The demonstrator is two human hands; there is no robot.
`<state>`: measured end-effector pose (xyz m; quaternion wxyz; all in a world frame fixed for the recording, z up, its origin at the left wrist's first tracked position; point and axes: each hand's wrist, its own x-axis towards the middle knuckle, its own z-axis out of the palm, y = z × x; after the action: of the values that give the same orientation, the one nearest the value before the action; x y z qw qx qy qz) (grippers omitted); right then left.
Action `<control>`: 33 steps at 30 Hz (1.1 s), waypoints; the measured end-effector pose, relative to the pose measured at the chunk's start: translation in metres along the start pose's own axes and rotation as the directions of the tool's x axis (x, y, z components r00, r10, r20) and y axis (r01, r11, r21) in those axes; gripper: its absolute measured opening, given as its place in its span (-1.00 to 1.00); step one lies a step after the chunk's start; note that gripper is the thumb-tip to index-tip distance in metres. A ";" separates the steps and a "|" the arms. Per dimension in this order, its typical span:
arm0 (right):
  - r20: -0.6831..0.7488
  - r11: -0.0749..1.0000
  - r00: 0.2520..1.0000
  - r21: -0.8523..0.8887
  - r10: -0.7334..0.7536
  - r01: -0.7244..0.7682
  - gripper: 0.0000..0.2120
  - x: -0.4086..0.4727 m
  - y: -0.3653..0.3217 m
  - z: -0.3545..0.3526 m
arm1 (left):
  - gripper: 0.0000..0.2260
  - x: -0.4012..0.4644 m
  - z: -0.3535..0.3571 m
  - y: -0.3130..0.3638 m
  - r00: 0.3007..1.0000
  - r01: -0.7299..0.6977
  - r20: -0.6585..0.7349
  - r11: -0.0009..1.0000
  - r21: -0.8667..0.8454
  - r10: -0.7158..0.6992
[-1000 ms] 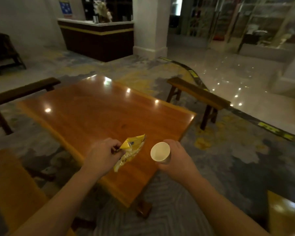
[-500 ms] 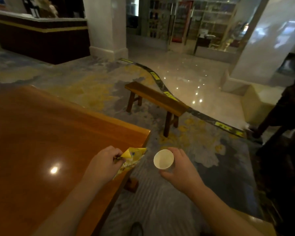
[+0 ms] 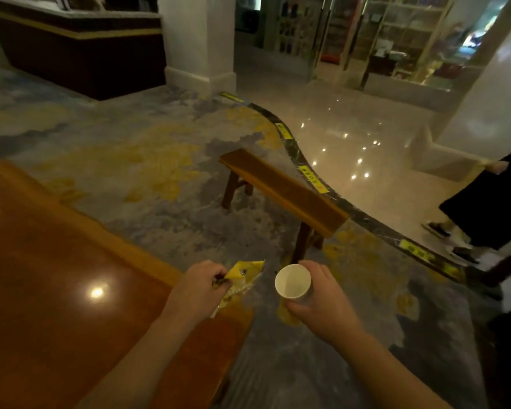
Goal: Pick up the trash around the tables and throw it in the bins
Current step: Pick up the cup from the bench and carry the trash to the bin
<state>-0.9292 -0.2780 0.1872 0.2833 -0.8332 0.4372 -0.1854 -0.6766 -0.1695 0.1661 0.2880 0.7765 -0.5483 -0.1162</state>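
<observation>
Yellow wrapper (image 3: 244, 276) pinched in left fingers (image 3: 219, 278)

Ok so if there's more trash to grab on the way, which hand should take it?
Left, probably. The left hand only pinches the yellow wrapper, so some fingers could spare; the right hand is wrapped around the paper cup.

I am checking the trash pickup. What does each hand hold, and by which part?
The left hand pinches a yellow wrapper by its left end. The right hand holds a paper cup around its lower side.
</observation>
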 end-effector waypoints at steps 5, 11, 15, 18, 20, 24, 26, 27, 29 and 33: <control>0.100 0.997 0.992 0.026 -0.078 0.076 -0.33 0.129 0.053 0.003 | -0.90 0.091 0.041 -0.015 0.989 0.135 -0.072 0.990 0.033 -0.132; 0.274 0.964 0.926 0.014 -0.260 0.266 -0.33 0.310 0.086 -0.015 | -0.92 0.196 0.067 -0.015 0.915 0.376 -0.175 0.926 0.045 -0.363; 0.403 0.928 0.845 0.030 -0.352 0.372 -0.27 0.412 0.073 -0.016 | -0.91 0.243 0.063 -0.010 0.805 0.547 -0.276 0.837 0.000 -0.526; 0.476 0.903 0.784 0.054 -0.399 0.426 -0.22 0.472 0.051 0.005 | -0.91 0.271 0.053 -0.020 0.728 0.626 -0.331 0.779 -0.039 -0.601; 0.525 0.880 0.728 0.092 -0.440 0.466 -0.22 0.512 0.032 0.029 | -0.91 0.289 0.045 -0.038 0.658 0.688 -0.371 0.723 -0.058 -0.656; 0.585 0.819 0.622 0.137 -0.521 0.558 -0.22 0.590 -0.011 0.086 | -0.91 0.323 0.028 -0.098 0.544 0.770 -0.443 0.634 -0.074 -0.712; 0.607 0.788 0.571 0.159 -0.553 0.595 -0.22 0.627 -0.036 0.114 | -0.92 0.341 0.020 -0.131 0.492 0.795 -0.470 0.598 -0.101 -0.733; 0.615 0.773 0.548 0.167 -0.567 0.612 -0.23 0.649 -0.049 0.131 | -0.92 0.352 0.015 -0.153 0.465 0.805 -0.480 0.581 -0.120 -0.744; 0.630 0.742 0.510 0.165 -0.586 0.649 -0.23 0.689 -0.078 0.161 | -0.93 0.373 0.003 -0.196 0.428 0.818 -0.498 0.557 -0.142 -0.755; 0.680 0.722 0.439 0.194 -0.587 0.664 -0.23 0.758 -0.146 0.214 | -0.94 0.411 -0.032 -0.264 0.357 0.835 -0.510 0.512 -0.200 -0.783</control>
<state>-0.3025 -0.7769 0.1613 0.2946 -0.9519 -0.0356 0.0767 -0.3004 -0.4750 0.0960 0.2979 0.9546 0.0065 0.0073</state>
